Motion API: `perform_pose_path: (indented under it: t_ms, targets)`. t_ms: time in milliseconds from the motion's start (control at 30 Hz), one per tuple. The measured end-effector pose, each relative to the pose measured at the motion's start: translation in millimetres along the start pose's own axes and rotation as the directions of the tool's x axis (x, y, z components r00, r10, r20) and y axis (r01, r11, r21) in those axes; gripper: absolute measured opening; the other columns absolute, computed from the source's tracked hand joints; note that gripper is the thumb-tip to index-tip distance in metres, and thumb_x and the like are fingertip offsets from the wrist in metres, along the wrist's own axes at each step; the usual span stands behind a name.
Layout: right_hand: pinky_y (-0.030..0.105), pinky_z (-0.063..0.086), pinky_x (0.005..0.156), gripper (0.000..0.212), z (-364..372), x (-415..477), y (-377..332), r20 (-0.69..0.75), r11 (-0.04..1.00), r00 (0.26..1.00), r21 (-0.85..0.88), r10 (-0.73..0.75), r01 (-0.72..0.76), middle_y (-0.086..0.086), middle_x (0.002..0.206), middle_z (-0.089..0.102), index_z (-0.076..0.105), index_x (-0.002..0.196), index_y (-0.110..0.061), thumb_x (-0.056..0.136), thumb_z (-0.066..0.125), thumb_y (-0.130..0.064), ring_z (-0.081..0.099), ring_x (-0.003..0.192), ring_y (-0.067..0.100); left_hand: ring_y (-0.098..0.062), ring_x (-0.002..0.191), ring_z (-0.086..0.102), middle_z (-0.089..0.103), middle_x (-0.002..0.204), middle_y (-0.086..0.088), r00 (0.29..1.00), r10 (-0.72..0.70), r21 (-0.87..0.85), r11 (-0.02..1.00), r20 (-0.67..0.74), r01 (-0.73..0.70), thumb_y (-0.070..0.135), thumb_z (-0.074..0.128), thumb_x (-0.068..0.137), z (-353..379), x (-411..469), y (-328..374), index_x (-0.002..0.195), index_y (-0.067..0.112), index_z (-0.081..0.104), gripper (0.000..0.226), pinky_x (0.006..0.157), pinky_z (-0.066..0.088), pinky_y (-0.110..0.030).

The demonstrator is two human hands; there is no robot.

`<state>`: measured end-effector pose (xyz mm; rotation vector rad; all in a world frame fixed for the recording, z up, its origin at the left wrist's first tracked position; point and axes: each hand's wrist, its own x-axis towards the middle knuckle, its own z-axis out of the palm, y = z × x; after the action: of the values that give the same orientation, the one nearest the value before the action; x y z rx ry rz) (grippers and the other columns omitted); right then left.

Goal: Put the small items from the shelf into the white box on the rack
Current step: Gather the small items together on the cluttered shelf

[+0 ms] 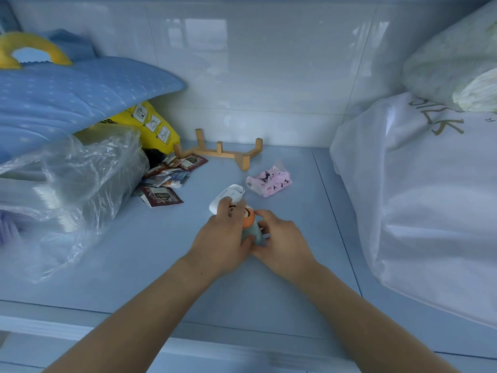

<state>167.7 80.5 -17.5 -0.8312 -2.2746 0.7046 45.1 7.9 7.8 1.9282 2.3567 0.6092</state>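
On the pale blue shelf [134, 265], both my hands close around a small figurine [250, 224] with an orange head and grey-blue body. My left hand [224, 238] wraps it from the left, its fingertips also touching a small white case [228, 196] just behind. My right hand [279, 238] pinches the figurine from the right. A pink patterned tissue pack [269, 183] lies behind and to the right. Several tea sachets [166, 184] are scattered at the left. The white box is not in view.
A wooden rack stand [223, 150] sits at the back. A crumpled clear plastic bag [67, 184], a yellow packet [150, 125] and blue bedding [67, 90] fill the left. A large white bag [419, 197] crowds the right, with another bundle [451, 63] on top.
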Motion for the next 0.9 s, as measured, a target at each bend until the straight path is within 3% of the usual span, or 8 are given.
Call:
perform_pose_path:
  t_ms: [167, 267, 433, 600, 700, 800, 900]
  targets:
    - [0.032, 0.048, 0.081, 0.069, -6, 2, 8, 0.035, 1.000, 0.999, -0.030, 0.002, -0.001, 0.002, 0.115, 0.062, 0.046, 0.123, -0.016, 0.065, 0.078, -0.036, 0.058, 0.099, 0.020, -0.026, 0.123, 0.041, 0.027, 0.146, -0.002, 0.999, 0.009, -0.037, 0.999, -0.044, -0.011, 0.042, 0.053, 0.086, 7, -2, -5, 0.145, 0.022, 0.011, 0.075, 0.094, 0.044, -0.039]
    - [0.028, 0.044, 0.089, 0.082, -10, 3, 10, 0.052, 0.999, 0.998, 0.026, -0.029, 0.028, 0.001, 0.125, 0.052, 0.044, 0.128, -0.015, 0.060, 0.083, -0.038, 0.050, 0.111, 0.016, -0.025, 0.121, 0.044, 0.035, 0.144, -0.001, 0.995, 0.034, -0.079, 0.996, -0.091, -0.042, 0.035, 0.054, 0.087, 4, 1, -6, 0.143, 0.020, 0.021, 0.068, 0.091, 0.044, -0.036]
    - [0.036, 0.041, 0.101, 0.092, -19, 7, 10, 0.107, 0.999, 0.993, 0.009, -0.041, 0.040, 0.001, 0.138, 0.042, 0.036, 0.136, -0.013, 0.061, 0.082, -0.041, 0.041, 0.124, 0.013, -0.027, 0.115, 0.049, 0.037, 0.137, -0.005, 0.995, 0.048, -0.066, 0.996, -0.082, -0.054, 0.035, 0.061, 0.083, 0, 7, -11, 0.135, 0.018, 0.038, 0.059, 0.091, 0.044, -0.034]
    - [0.035, 0.036, 0.106, 0.064, -23, 14, 9, 0.137, 0.997, 0.987, 0.022, -0.078, 0.076, -0.001, 0.143, 0.037, 0.035, 0.137, -0.014, 0.081, 0.064, -0.024, 0.036, 0.128, 0.010, -0.031, 0.111, 0.049, 0.036, 0.136, -0.007, 0.988, -0.006, -0.071, 0.997, -0.152, -0.004, 0.030, 0.061, 0.084, -5, 10, -19, 0.132, 0.015, 0.040, 0.054, 0.089, 0.046, -0.039]
    - [0.027, 0.035, 0.103, 0.044, -19, 24, 7, 0.002, 0.995, 0.995, 0.011, -0.102, 0.102, 0.001, 0.138, 0.043, 0.041, 0.132, -0.012, 0.089, 0.050, -0.015, 0.040, 0.123, 0.011, -0.030, 0.111, 0.049, 0.036, 0.136, -0.006, 0.989, -0.019, -0.055, 0.998, -0.144, 0.011, 0.032, 0.059, 0.085, -8, 10, -23, 0.132, 0.016, 0.040, 0.052, 0.087, 0.048, -0.040]
    - [0.015, 0.032, 0.089, 0.036, -13, 42, 9, -0.156, 0.990, 0.981, -0.094, -0.116, 0.102, 0.008, 0.124, 0.055, 0.051, 0.123, -0.011, 0.088, 0.051, -0.011, 0.049, 0.111, 0.019, -0.027, 0.113, 0.048, 0.035, 0.136, -0.003, 0.990, -0.023, -0.036, 0.999, -0.139, 0.018, 0.036, 0.057, 0.086, -7, 9, -24, 0.132, 0.018, 0.040, 0.052, 0.084, 0.050, -0.039]
    - [0.024, 0.038, 0.091, 0.030, -7, 61, 17, -0.136, 0.983, 0.987, -0.172, -0.085, 0.060, 0.011, 0.119, 0.059, 0.057, 0.117, -0.006, 0.087, 0.052, -0.009, 0.052, 0.111, 0.025, -0.027, 0.113, 0.048, 0.035, 0.136, -0.003, 0.989, -0.036, -0.042, 0.999, -0.145, 0.030, 0.036, 0.057, 0.086, -7, 13, -24, 0.132, 0.019, 0.039, 0.052, 0.083, 0.049, -0.039]
